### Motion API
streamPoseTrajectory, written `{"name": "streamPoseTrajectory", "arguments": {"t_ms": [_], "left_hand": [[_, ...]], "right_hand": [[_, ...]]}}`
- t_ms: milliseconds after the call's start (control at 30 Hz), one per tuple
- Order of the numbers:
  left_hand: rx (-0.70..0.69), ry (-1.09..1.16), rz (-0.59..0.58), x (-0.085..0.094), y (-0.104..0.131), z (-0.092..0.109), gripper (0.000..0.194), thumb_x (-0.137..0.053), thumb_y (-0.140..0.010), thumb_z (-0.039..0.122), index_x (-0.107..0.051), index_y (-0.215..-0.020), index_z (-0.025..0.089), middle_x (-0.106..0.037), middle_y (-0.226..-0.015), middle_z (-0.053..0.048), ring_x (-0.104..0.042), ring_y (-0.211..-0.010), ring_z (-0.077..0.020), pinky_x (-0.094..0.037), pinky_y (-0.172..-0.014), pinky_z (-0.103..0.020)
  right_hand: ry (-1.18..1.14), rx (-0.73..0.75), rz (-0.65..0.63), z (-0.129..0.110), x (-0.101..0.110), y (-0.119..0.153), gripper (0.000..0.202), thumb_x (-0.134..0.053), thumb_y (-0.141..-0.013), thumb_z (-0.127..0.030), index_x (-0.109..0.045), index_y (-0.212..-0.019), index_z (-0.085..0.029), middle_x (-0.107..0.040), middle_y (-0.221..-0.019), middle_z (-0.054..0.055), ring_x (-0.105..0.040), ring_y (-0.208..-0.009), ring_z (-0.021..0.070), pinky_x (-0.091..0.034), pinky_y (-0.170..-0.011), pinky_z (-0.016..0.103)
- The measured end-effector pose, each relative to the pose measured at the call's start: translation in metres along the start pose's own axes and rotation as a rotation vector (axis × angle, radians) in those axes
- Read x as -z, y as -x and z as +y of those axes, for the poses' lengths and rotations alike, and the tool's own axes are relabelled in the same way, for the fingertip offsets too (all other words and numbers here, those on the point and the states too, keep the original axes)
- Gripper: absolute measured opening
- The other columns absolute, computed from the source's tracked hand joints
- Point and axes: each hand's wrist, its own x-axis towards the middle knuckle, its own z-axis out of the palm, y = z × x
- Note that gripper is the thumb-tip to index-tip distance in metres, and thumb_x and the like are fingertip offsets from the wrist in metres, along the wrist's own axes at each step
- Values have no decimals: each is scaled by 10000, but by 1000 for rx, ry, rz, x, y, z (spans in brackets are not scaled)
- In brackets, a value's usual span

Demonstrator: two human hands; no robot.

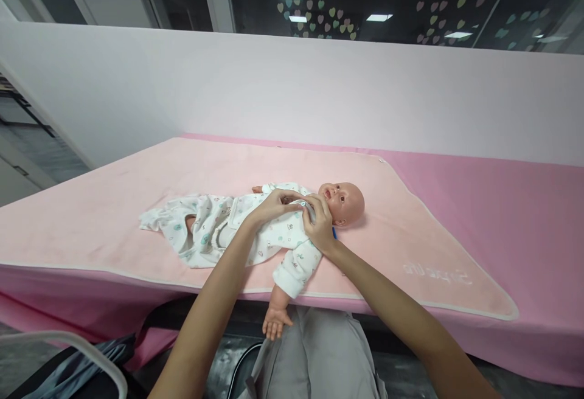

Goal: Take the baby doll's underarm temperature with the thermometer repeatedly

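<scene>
A baby doll (349, 204) lies on its back with its head to the right. It wears a white printed baby romper (283, 232), rumpled and partly spread around the legs. At the upper chest, just below the neck, my left hand (277, 204) pinches the romper's edge near a small snap (303, 204). My right hand (320, 222) grips the same edge from the neck side, its fingertips close to the left ones. The exact finger contact is partly hidden. One doll arm (277, 314) hangs over the table's front edge.
Under the doll is a peach mat (410, 235) with a pale border, over a pink table cover (511, 216). A white partition (319, 95) stands behind. Below the front edge are my grey-clad legs (314, 350) and, at lower left, a curved pale bar (82, 344).
</scene>
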Motion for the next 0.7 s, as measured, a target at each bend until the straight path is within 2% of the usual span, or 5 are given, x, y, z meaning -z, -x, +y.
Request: {"name": "streamPoseTrajectory", "arguments": {"t_ms": [267, 500, 700], "left_hand": [[-26, -21, -1, 1, -1, -7, 395, -639, -742, 409, -679, -1032, 144, -686, -877, -60, -565, -742, -151, -416, -663, -257], [20, -6, 13, 1, -1, -8, 396, -660, -720, 405, -694, -1016, 144, -704, -895, -67, -588, -763, -175, -429, -678, -270], [29, 27, 14, 1, 0, -4, 389, -665, -715, 397, -701, -1006, 142, -710, -920, -78, -608, -840, -214, -451, -753, -308]], "right_hand": [[-24, 32, 56, -1, 0, 0, 219, -425, -851, -127, -562, -1016, -175, -563, -993, 95, -553, -982, 177, -487, -896, 342], [-7, 3, 15, -1, 0, 0, 226, -418, -849, -138, -557, -1018, -195, -573, -988, 86, -562, -977, 184, -489, -899, 363], [-27, 9, 23, 0, 0, 0, 234, -415, -853, -138, -558, -1026, -202, -573, -991, 83, -559, -984, 185, -486, -905, 367]]}}
